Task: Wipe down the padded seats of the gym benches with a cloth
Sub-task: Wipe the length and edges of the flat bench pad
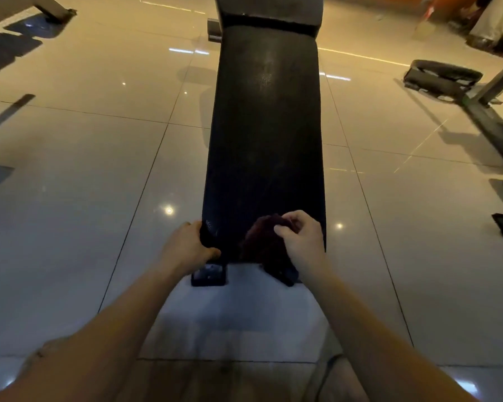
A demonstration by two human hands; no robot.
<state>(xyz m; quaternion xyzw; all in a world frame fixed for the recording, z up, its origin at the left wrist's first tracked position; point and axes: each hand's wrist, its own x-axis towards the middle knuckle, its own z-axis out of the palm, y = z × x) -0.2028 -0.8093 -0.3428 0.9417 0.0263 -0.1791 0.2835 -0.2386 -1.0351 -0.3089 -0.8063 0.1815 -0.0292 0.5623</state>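
Observation:
A long black padded bench seat (265, 134) runs away from me down the middle of the view. My left hand (186, 245) grips the seat's near left corner, fingers curled round its edge. My right hand (301, 233) pinches a dark maroon cloth (262, 242) that lies bunched on the near right part of the seat and hangs over its front edge. A second pad (269, 8) of the bench begins at the far end.
Glossy tiled floor (99, 169) surrounds the bench. A black bench foot (209, 274) shows under the near end. A dark machine base and metal frame (445, 76) stand at the right. Another bench's leg (55, 13) is at the far left. A person's legs (488, 24) are at the far right.

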